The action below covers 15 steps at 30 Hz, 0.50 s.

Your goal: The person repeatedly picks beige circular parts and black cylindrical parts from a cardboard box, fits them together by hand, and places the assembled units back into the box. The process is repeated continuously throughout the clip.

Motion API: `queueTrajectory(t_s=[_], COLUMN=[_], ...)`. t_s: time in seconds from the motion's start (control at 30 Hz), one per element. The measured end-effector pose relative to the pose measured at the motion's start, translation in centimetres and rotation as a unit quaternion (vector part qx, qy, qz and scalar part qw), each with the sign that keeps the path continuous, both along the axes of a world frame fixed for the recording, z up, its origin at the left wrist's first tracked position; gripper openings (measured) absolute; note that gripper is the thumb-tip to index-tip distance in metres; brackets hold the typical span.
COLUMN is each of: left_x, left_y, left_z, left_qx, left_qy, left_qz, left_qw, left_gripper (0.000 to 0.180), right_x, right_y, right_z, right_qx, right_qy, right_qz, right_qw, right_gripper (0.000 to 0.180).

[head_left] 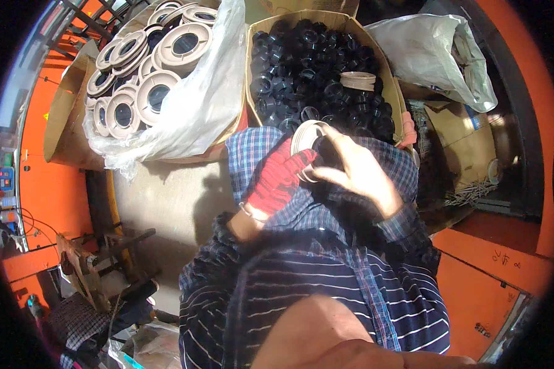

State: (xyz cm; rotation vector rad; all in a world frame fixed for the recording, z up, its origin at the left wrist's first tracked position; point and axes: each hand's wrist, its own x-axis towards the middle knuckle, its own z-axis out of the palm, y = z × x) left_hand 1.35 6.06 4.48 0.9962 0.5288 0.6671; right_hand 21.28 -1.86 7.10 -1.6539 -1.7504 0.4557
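Note:
In front of my lap, my left hand point(276, 179), in a red and black glove, grips a beige round plastic flange point(304, 138) by its near left side. The flange is tilted up on edge. My bare right hand point(364, 171) is curled at its right side, fingers at the top rim and thumb toward the lower edge. Deep shadow between palm and flange hides whether a black cap is there. Just beyond my hands stands a cardboard box point(250, 80) filled with black plastic caps point(308, 67). A few stacked beige rings point(357, 80) lie on the caps.
At the far left, a clear plastic bag point(218, 92) in a carton holds many beige flanges point(186, 44) with black centres. A white sack point(431, 52) and an open carton point(465, 138) stand at right. Orange panels point(55, 203) flank both sides.

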Motion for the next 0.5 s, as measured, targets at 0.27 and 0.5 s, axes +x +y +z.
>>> queueTrajectory(t_s=[0.27, 0.5], left_x=[2.1, 0.9], left_y=[-3.9, -2.5], left_z=[-0.5, -2.2], left_qx=[0.517, 0.145], left_qy=[0.154, 0.093], left_qz=[0.123, 0.024], left_qw=[0.833, 0.985], left_gripper=[0.072, 0.058], right_x=[-1.9, -1.1], right_y=[-0.8, -1.8], right_z=[-3.3, -3.4], right_qx=[-0.061, -0.06], right_qy=[0.538, 0.177], right_qz=[-0.132, -0.165], right_qw=[0.83, 0.968], right_gripper=[0.045, 0.047])
